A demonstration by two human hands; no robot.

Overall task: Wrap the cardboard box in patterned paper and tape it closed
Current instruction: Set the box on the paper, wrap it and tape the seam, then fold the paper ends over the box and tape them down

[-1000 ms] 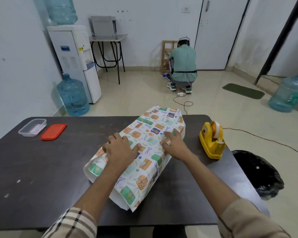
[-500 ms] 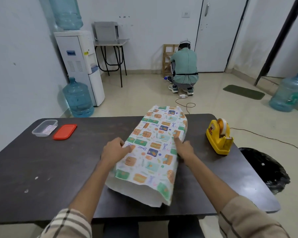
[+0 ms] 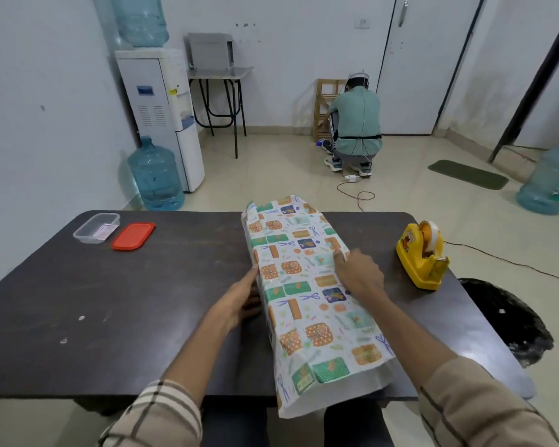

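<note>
The box is fully hidden under the patterned paper (image 3: pixel 307 285), a white sheet with green, orange and blue gift prints wrapped round it like a tube. The tube runs lengthwise from the far table edge to past the near edge, both ends loose. My left hand (image 3: pixel 239 301) lies flat against the tube's left side with straight fingers. My right hand (image 3: pixel 355 272) rests on the right upper edge, its fingers pressing the paper down. A yellow tape dispenser (image 3: pixel 423 258) stands on the table to the right of the tube.
The dark table (image 3: pixel 126 301) also holds a clear plastic container (image 3: pixel 96 228) and a red lid (image 3: pixel 133 236) at the far left. A black bin bag (image 3: pixel 504 321) sits by the right edge. A person crouches on the floor behind, near a cable.
The wrapped box has been turned from a diagonal to pointing straight away from me. My left hand slid from its top to its left side; my right hand stayed on the right edge.
</note>
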